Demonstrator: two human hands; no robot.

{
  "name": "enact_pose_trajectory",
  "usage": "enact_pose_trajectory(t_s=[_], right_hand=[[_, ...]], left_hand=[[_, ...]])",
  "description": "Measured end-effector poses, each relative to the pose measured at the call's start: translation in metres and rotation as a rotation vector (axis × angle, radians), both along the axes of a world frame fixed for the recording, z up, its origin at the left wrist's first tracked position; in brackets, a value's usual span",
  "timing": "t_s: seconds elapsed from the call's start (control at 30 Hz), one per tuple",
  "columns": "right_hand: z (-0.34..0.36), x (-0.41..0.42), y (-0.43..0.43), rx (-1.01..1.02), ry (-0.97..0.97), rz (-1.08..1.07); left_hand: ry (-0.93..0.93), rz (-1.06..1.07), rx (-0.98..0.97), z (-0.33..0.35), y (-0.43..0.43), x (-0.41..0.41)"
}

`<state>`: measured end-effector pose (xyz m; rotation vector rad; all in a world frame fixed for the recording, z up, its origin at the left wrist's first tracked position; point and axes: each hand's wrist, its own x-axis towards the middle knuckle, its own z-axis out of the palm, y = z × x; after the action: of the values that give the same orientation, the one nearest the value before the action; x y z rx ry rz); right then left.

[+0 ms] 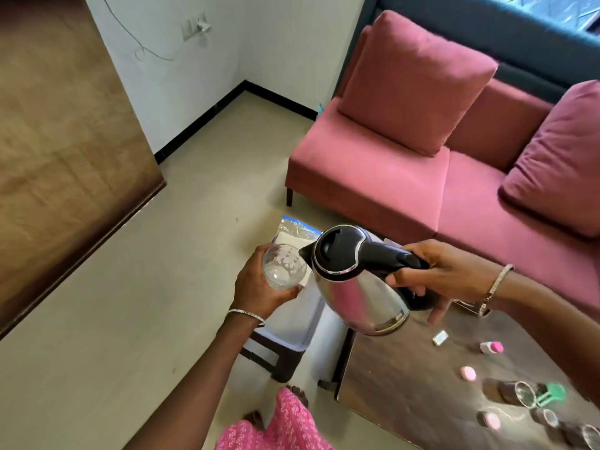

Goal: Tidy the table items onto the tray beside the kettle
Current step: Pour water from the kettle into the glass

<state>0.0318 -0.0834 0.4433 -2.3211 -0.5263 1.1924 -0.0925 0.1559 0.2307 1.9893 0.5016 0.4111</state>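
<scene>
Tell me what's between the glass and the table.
The kettle, gripped by the right hand, hangs between the glass in the left hand and the table, its spout next to the glass rim.

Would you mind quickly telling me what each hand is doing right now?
Left hand: closed around a clear glass, held in the air.
Right hand: closed on the black handle of the steel kettle, held up with its spout toward the glass.

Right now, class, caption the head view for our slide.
Right hand holds a steel kettle, spout toward a clear glass gripped by the left hand, near a dark table.
</scene>
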Motion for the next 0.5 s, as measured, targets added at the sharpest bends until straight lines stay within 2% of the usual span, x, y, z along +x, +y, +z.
enact_pose_trajectory(t_s=[0.5], right_hand=[[0.013, 0.014, 0.003, -0.047, -0.215, 0.142]], left_hand=[[-0.037, -0.014, 0.074, 0.011, -0.014, 0.006]])
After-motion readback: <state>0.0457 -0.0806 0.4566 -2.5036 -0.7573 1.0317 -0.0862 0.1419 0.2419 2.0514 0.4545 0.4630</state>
